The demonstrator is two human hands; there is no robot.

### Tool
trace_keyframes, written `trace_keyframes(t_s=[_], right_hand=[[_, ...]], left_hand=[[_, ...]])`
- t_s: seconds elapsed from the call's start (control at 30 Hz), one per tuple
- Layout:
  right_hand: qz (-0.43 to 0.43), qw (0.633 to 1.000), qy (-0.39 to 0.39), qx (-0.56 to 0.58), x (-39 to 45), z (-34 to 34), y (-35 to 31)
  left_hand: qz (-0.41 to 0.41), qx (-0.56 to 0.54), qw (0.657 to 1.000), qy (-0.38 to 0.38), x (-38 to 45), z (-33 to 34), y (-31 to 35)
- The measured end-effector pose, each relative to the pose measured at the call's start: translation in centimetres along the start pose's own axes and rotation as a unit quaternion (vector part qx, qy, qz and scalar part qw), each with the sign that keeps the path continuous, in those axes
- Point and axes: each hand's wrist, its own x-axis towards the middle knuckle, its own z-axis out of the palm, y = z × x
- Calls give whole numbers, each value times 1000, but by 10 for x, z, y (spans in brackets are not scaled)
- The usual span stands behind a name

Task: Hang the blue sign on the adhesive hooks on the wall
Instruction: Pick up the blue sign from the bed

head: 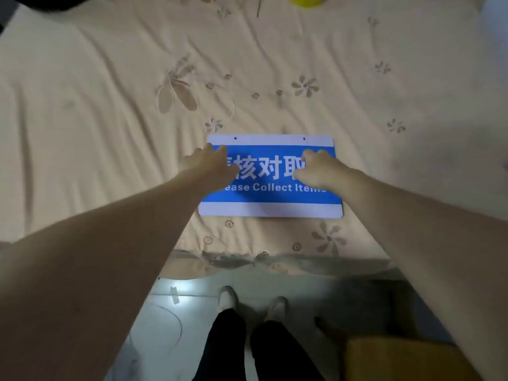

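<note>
A flat rectangular blue sign with white bands along its top and bottom edges (270,198) was seen lying face up on a beige bedsheet printed with brown flowers (110,111), close to the near edge of the bed. White Chinese characters and the partly covered English words "Collect Items" were printed across the sign's blue field, and two small holes were visible in its upper white band. The left hand (211,165) was laid over the sign's left end, its fingers (220,149) reaching toward the upper left corner, held loosely together and curled down; whether they touched the sign could not be told. The right hand (319,167) was placed over the right part of the sign, its fingers (309,155) bent downward and bunched, with nothing seen pinched between them. Below the sign, past the bed's edge, a pale tiled floor (165,312) was shown, with two legs in black trousers and light shoes. A yellow rounded object (306,0) was cut off at the frame's top, far above the sign.
</note>
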Motion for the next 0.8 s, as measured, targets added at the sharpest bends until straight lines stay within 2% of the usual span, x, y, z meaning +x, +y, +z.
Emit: trace_keyframes(t_s=[0.13,0.23,0.4,0.57,0.67,0.8], right_hand=[[32,998,-51,16,8,7,1],[55,996,-55,34,12,10,-1],[111,993,-8,49,20,11,9],[172,981,39,78,29,14,16],[188,977,61,83,28,16,16],[210,962,99,140,27,16,18]], left_hand=[[-25,22,997,-70,-2,10,3],[-42,30,991,-122,-1,23,8],[-82,12,991,-103,2,29,15],[-149,-54,982,-98,12,37,13],[-148,-45,984,-91,15,41,19],[-222,-150,958,-104,24,38,19]])
